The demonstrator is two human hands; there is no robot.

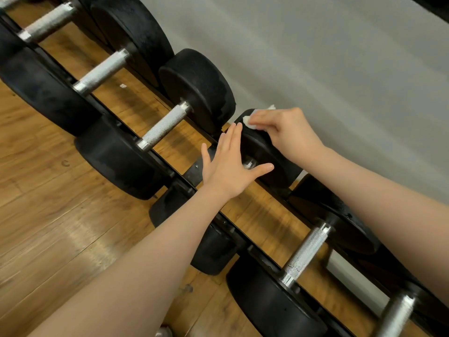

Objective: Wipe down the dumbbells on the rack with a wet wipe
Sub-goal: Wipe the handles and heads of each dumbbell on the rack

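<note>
Black rubber dumbbells with knurled silver handles lie in a row on a black rack (192, 172). My right hand (289, 132) holds a white wet wipe (250, 121) against the top of the far head of a small dumbbell (264, 152) near the wall. My left hand (228, 161) lies flat, with straight spread fingers, over that dumbbell's handle and against the inner face of that head. The handle is mostly hidden under my left hand.
A bigger dumbbell (165, 122) sits just left of the one under my hands, and another dumbbell (308, 251) lies to the right. A grey wall (340, 69) runs close behind the rack. Wooden floor (48, 215) shows under and in front of it.
</note>
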